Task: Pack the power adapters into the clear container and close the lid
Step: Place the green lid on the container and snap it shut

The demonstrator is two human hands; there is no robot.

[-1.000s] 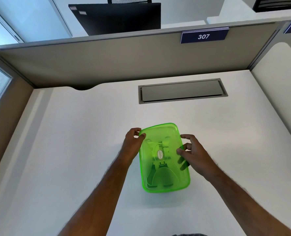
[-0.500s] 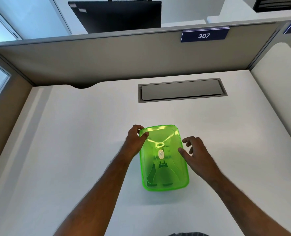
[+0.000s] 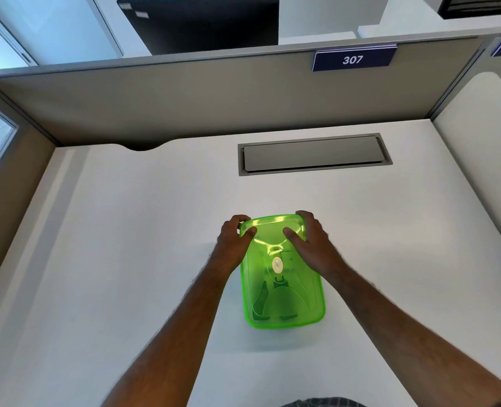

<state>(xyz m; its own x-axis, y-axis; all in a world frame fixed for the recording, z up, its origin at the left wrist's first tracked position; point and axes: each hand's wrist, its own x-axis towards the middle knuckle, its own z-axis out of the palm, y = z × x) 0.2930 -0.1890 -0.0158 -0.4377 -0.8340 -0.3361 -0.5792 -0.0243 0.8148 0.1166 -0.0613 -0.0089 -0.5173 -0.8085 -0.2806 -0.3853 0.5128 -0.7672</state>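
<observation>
A clear container with a translucent green lid lies flat on the white desk, lid on top. Through the lid I make out dark adapter shapes and a pale round label. My left hand grips the lid's far left corner, thumb on top and fingers curled over the edge. My right hand grips the far right corner the same way, thumb pressed on the lid.
A grey cable hatch is set into the desk behind the container. Beige partition walls enclose the desk at the back and both sides, with a sign reading 307. A dark monitor back stands beyond the partition.
My right hand moved from the lid's right side up to its far right corner and closed on it. My left hand stayed at the far left corner.
</observation>
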